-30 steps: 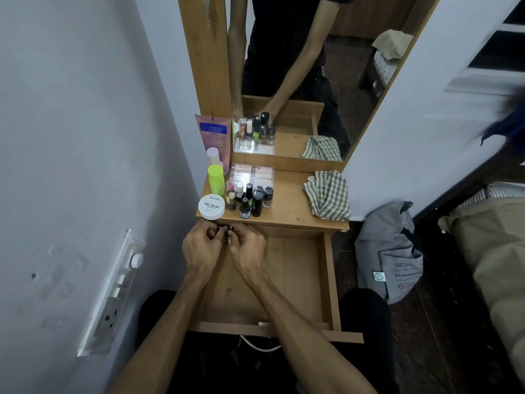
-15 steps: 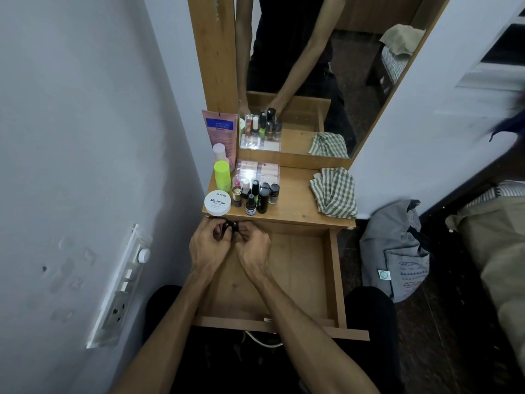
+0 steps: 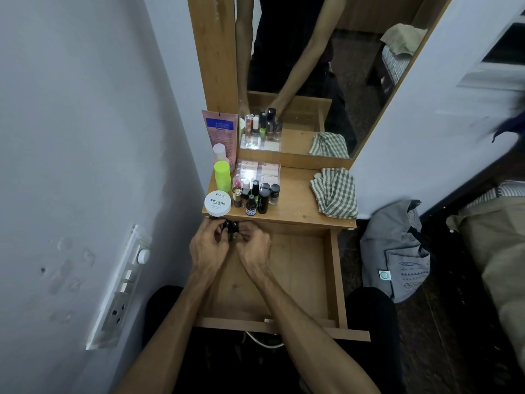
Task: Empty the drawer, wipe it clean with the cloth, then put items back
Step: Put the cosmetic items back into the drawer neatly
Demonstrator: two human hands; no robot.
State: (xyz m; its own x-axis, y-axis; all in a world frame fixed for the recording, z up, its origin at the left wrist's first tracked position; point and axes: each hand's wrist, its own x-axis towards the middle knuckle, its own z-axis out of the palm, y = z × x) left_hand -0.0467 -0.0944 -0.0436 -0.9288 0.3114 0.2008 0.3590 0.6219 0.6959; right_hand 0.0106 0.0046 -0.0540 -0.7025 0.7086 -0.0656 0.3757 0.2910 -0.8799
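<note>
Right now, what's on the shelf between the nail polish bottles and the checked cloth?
Nothing: in the head view the shelf is bare wood between the bottles and the cloth.

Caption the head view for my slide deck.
Both hands gather small dark bottles at the open drawer's back corner.
</note>
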